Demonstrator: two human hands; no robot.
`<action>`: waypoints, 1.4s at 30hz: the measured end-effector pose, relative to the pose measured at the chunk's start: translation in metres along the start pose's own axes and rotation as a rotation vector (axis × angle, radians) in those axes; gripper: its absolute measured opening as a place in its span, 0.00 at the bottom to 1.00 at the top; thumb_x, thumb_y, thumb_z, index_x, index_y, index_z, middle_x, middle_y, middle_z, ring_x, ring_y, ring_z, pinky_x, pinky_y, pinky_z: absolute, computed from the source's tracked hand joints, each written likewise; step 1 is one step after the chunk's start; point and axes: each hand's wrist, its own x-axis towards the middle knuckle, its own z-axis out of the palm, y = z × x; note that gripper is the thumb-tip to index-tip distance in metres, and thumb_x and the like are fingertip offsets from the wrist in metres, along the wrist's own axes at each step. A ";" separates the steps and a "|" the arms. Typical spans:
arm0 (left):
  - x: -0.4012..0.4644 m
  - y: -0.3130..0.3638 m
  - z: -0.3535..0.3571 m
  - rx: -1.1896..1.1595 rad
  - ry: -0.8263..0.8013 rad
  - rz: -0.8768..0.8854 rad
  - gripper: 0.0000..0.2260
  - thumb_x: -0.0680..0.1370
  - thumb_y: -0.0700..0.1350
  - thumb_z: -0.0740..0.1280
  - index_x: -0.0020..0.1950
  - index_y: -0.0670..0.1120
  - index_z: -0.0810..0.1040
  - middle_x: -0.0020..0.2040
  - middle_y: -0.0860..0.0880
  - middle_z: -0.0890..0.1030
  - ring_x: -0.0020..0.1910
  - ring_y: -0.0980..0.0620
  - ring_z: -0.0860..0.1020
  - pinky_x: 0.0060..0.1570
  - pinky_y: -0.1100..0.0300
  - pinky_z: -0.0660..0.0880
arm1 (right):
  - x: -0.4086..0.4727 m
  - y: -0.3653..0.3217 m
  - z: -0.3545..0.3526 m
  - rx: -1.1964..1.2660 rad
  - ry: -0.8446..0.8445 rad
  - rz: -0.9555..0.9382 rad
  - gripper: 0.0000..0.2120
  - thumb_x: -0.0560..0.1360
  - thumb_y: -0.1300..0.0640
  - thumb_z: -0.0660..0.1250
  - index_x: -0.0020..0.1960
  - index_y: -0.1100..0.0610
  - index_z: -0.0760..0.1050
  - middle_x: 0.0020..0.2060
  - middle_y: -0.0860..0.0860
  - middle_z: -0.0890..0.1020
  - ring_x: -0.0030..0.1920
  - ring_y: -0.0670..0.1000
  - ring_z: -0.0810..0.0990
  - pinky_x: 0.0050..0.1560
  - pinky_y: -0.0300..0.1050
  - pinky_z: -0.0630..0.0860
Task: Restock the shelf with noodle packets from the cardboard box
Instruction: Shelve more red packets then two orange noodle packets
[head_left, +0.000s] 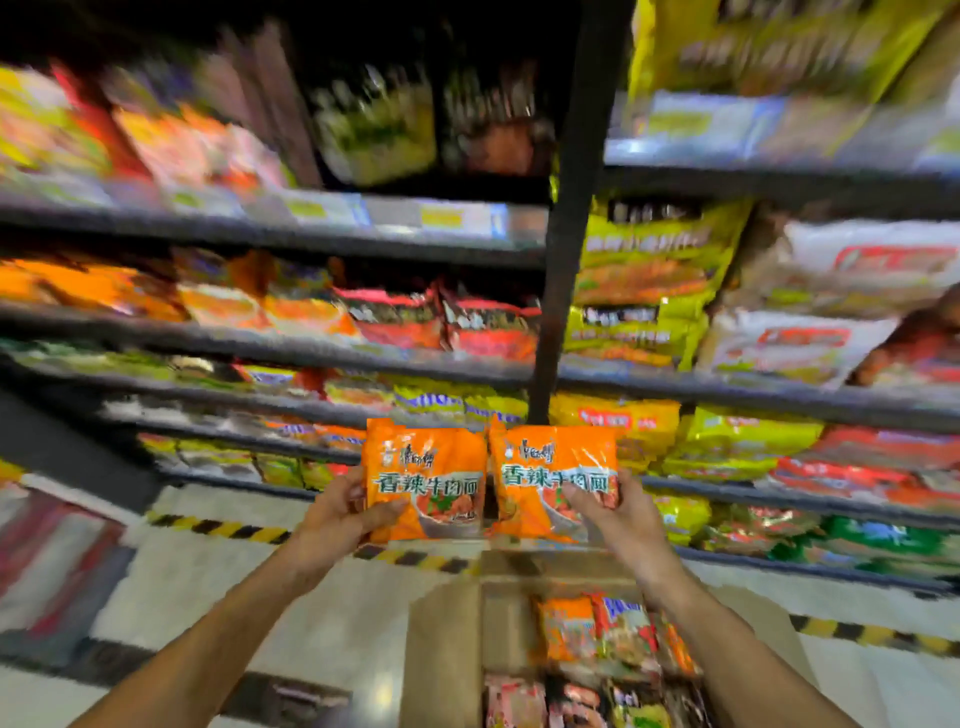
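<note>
Orange and shiny, two noodle packets are held up side by side in front of the shelf. Each one is a flat, crinkly plastic bag with a square shape, green writing and a picture of a bowl. The left hand grips the left packet at its lower left corner, with the thumb curled over the front. The right hand grips the right packet at its lower right corner, thumb on the front too. The two packets touch along their inner edges, right in front of a dark upright post that splits the shelf into a left part and a right part. The shelf boards are dark and thin, with strips of little price tags along the front edge of the upper boards. The boards are stuffed with soft bags in orange, red, yellow, green and white, too blurry to count, and they reach close to the front edges. Below the hands stands one brown cardboard box with its flaps open. It holds more packets, orange and red ones, packed close; how many, I cannot tell. The box sits on a pale, smooth floor. One yellow and black striped line runs along the floor near the bottom of the shelf. Bare floor lies to the left of the box.
</note>
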 end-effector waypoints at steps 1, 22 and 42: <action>-0.013 0.017 -0.012 0.004 0.006 0.039 0.16 0.74 0.37 0.74 0.60 0.45 0.79 0.52 0.44 0.86 0.49 0.44 0.85 0.44 0.55 0.83 | -0.009 -0.021 0.004 0.012 -0.008 -0.024 0.12 0.74 0.64 0.74 0.56 0.63 0.77 0.38 0.45 0.86 0.39 0.37 0.84 0.40 0.29 0.76; -0.271 0.193 -0.105 -0.070 0.308 0.502 0.19 0.74 0.41 0.74 0.64 0.45 0.76 0.56 0.46 0.85 0.55 0.48 0.84 0.56 0.51 0.81 | -0.158 -0.279 -0.002 0.006 -0.244 -0.536 0.23 0.69 0.41 0.77 0.58 0.49 0.76 0.49 0.47 0.86 0.47 0.48 0.86 0.52 0.55 0.83; -0.382 0.196 -0.250 -0.133 0.498 0.713 0.18 0.75 0.43 0.74 0.64 0.46 0.77 0.57 0.49 0.85 0.56 0.50 0.83 0.56 0.52 0.81 | -0.244 -0.378 0.140 -0.008 -0.334 -0.774 0.19 0.73 0.49 0.74 0.61 0.52 0.74 0.51 0.46 0.85 0.45 0.39 0.84 0.45 0.38 0.78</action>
